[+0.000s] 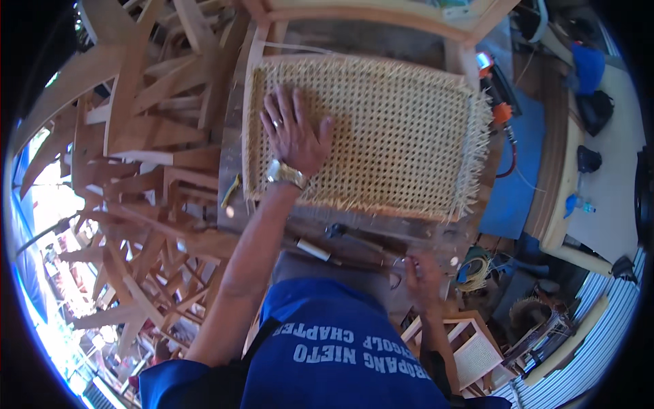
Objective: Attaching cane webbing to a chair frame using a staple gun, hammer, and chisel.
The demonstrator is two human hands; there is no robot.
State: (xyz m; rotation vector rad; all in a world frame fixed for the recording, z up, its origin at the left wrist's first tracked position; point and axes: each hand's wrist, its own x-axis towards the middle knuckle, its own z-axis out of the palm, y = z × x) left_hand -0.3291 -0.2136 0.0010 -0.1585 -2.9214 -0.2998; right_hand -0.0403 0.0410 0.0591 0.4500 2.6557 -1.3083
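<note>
A woven cane panel (pixel 381 129) covers the seat of a wooden chair frame (pixel 368 15), which lies on a worktable. Loose strand ends fringe its right and near edges. My left hand (pixel 294 136) lies flat on the left part of the cane, fingers spread, with a ring and a metal watch on that arm. At the table's near edge, my right hand (pixel 424 276) is curled, its fingertips beside a small shiny piece. What it grips is too blurred to name. Just left of it lies a dark-headed tool with a long handle (pixel 364 242).
A pale-handled tool (pixel 313 249) lies near my body. Wooden chair parts (pixel 129 136) are piled at the left. An orange-and-black tool with a hose (pixel 503 112) sits right of the seat, near a blue panel (pixel 521 163). A coil of cane strands (pixel 477 273) is at the lower right.
</note>
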